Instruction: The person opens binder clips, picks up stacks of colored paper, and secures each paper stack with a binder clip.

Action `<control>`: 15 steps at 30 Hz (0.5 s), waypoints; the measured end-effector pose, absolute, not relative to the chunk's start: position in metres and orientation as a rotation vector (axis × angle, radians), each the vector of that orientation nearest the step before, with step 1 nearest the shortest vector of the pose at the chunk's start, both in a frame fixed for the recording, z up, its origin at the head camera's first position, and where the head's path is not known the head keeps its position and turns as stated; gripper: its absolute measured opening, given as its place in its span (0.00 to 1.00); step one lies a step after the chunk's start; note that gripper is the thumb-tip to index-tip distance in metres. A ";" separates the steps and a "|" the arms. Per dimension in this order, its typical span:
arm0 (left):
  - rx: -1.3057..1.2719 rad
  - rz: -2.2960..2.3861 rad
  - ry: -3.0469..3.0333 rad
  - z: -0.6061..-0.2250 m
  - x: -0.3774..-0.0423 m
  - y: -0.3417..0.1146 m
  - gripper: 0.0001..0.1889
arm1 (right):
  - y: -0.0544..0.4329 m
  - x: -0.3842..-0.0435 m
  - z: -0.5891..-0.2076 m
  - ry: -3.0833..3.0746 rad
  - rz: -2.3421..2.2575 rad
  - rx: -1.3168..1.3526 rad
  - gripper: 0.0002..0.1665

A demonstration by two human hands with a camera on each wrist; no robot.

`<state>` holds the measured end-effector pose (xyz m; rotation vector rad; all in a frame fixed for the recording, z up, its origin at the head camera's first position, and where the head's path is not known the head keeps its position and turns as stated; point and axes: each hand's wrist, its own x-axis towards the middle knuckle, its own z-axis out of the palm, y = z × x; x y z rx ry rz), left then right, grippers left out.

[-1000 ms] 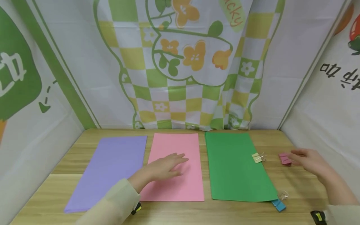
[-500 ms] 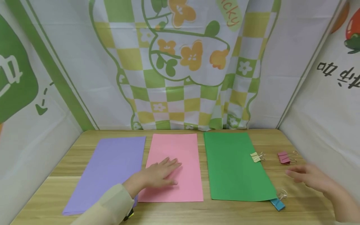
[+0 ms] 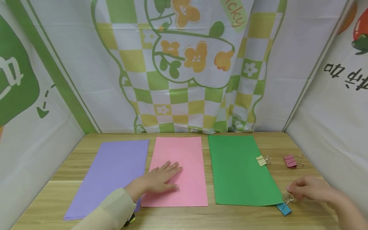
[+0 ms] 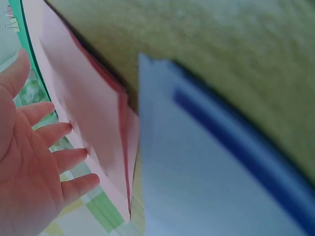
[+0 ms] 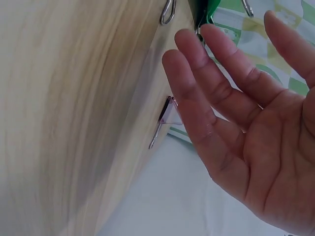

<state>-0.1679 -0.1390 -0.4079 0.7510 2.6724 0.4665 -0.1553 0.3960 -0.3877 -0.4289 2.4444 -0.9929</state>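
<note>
My left hand point(image 3: 159, 179) is spread over the stack of pink paper point(image 3: 191, 153), palm down, fingers straight. In the left wrist view the pink sheets point(image 4: 83, 78) stand close by its fingertips. On the right, my right hand point(image 3: 314, 191) is low over the table, its fingertips right by the wire handles of a blue binder clip point(image 3: 284, 209). That clip lies at the near right corner of the green paper point(image 3: 238, 175). Loosely bent fingers with nothing between them show in the right wrist view. A pale yellow binder clip point(image 3: 261, 160) sits at the green paper's right edge.
A pink binder clip point(image 3: 290, 161) lies on the wooden table point(image 3: 244, 218) beyond my right hand. Purple paper point(image 3: 115, 172) lies at the left, partly behind my left forearm. White and green patterned cloth point(image 3: 184, 95) closes off the back and both sides.
My right hand has come away from the pink binder clip and moved nearer, down to the blue one. My left hand has shifted slightly left and lower over the pink paper.
</note>
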 end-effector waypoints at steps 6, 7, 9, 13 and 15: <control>0.751 0.439 2.668 -0.411 -0.168 -0.140 0.39 | 0.393 -0.158 -0.395 2.330 -1.080 -0.635 0.16; 0.754 0.431 2.667 -0.412 -0.168 -0.140 0.39 | 0.393 -0.158 -0.396 2.323 -1.084 -0.650 0.15; 0.755 0.420 2.664 -0.414 -0.168 -0.140 0.40 | 0.392 -0.158 -0.398 2.309 -1.089 -0.662 0.14; 0.758 0.399 2.664 -0.418 -0.169 -0.140 0.41 | 0.392 -0.158 -0.400 2.286 -1.095 -0.689 0.14; 0.759 0.395 2.668 -0.420 -0.170 -0.140 0.41 | 0.392 -0.158 -0.401 2.275 -1.104 -0.711 0.13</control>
